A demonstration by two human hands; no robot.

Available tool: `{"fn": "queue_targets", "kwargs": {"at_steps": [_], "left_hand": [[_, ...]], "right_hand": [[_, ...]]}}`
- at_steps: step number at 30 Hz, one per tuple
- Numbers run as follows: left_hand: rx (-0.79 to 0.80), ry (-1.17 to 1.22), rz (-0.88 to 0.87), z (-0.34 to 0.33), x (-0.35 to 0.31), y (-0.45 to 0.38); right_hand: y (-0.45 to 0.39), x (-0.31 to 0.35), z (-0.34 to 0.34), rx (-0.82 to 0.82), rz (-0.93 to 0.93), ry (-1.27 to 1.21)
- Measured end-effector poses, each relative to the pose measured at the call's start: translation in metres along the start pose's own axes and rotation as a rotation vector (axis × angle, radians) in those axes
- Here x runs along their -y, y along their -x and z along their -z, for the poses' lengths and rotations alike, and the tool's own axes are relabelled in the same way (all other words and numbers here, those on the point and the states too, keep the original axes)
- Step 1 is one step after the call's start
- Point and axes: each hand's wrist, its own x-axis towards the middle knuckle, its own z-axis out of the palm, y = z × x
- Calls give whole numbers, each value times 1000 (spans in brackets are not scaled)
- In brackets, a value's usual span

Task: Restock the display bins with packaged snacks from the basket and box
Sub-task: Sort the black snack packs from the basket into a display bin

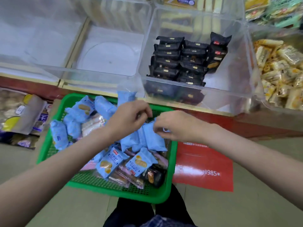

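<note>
A green plastic basket [105,189] on the floor holds several light blue snack packs [80,110], plus pink, brown and black packs. Above its right half both hands meet over a bunch of blue packs [147,140]. My right hand [173,126] pinches the top edge of these packs. Just left of it, my left hand [129,118] has curled fingers that touch the same bunch; whether it grips them is hidden. Behind the basket stands a clear display bin [236,89] with stacked black snack packs [183,63]. Left of it is a clear bin [106,51] with nothing in it.
A bin of yellow wrapped snacks [278,72] stands at the right. More clear bins with pale sticks [205,4] sit behind. Large bagged goods [21,115] lie on the floor at the left. A red floor sign [205,169] lies right of the basket.
</note>
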Motion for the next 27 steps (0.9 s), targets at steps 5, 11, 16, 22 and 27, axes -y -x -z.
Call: {"fn": "queue_targets", "kwargs": {"at_steps": [5,11,16,22,27], "left_hand": [[567,-275,-79,-42,35,62],[576,-748,-404,-53,35,68],[593,-867,-432,-29,40,71],[773,-999,-213,-16,33,70],[850,-1022,-218,-18,28,64]], "right_hand": [[3,34,-60,492,-42,41],[6,49,-96,503,-129,177],[5,66,-118,524,-217,160],[-11,86,-139,570,-316,145],[-7,85,-126,566,-263,119]]}}
